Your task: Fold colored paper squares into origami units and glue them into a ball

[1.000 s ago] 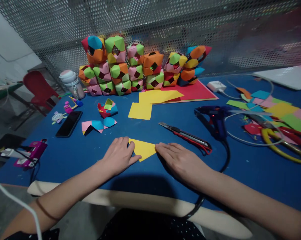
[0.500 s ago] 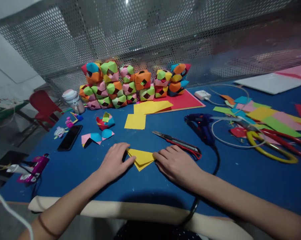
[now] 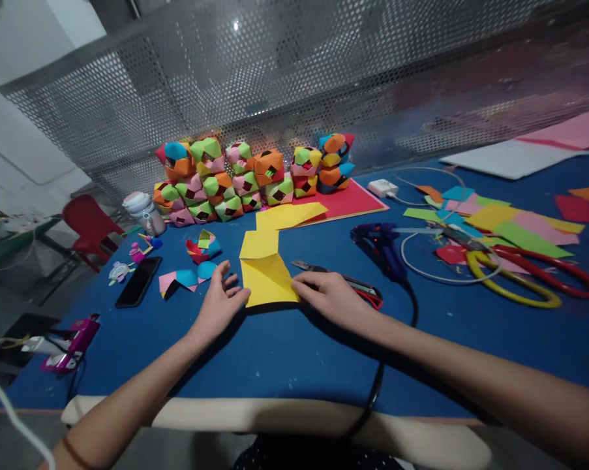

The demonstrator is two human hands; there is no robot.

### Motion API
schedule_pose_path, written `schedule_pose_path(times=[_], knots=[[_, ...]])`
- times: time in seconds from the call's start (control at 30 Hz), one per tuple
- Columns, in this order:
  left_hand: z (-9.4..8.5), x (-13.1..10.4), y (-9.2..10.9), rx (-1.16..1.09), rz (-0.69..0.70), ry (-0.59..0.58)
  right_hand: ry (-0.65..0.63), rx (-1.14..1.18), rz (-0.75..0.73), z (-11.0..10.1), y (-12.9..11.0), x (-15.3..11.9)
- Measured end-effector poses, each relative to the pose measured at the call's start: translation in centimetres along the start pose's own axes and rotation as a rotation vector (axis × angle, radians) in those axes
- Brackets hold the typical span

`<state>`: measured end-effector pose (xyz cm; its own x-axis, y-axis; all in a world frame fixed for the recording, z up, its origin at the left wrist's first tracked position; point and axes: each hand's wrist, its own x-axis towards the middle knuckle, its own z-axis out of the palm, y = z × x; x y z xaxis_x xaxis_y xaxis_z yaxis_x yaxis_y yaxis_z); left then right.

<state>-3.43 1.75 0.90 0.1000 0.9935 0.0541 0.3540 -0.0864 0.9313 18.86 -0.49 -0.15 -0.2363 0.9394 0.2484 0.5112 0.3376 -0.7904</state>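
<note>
A creased square of yellow paper (image 3: 269, 282) is partly unfolded in front of me, its near edge raised a little off the blue table. My right hand (image 3: 333, 297) pinches its right corner between thumb and fingers. At the left edge is my left hand (image 3: 220, 300), fingers apart and the thumb tip against or just beside the paper. A smaller-looking yellow square (image 3: 259, 245) lies directly behind, and more yellow sheets (image 3: 291, 214) lie beyond that. Partly hidden behind my right hand is a red and black utility knife (image 3: 365, 290).
Folded paper balls (image 3: 220, 186) are stacked at the back. A blue glue gun (image 3: 385, 245), scissors (image 3: 514, 300) and paper scraps (image 3: 524, 225) lie to the right. On the left are a phone (image 3: 138, 282), joined paper pieces (image 3: 179, 282) and a purple power strip (image 3: 72, 346).
The yellow paper, folded into a triangle before, has been opened out into a creased square. My left hand's fingers have lifted and spread; my right hand now pinches a corner.
</note>
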Motion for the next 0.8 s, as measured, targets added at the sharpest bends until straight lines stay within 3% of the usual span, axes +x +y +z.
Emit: schedule_pose_path(times=[0.13,0.23,0.5,0.63,0.8], knots=[[0.9,0.6,1.7,-0.296,-0.169,-0.066,-0.098,0.335,0.176,0.2,-1.1,0.9],[1.5,0.8,2.6,-0.375,-0.144,-0.087,-0.128,0.408,0.24,0.8,-1.4,1.7],[1.9,1.0,2.0,-0.303,0.006,0.036,0.11,0.349,0.055,1.5,-0.5,3.2],[1.1,1.3,1.6,-0.305,-0.033,0.102,0.232,0.485,0.198,-0.2,1.2,3.5],[0.7,1.0,1.4,-0.285,-0.117,0.072,0.23,0.788,0.385,-2.0,1.8,3.7]])
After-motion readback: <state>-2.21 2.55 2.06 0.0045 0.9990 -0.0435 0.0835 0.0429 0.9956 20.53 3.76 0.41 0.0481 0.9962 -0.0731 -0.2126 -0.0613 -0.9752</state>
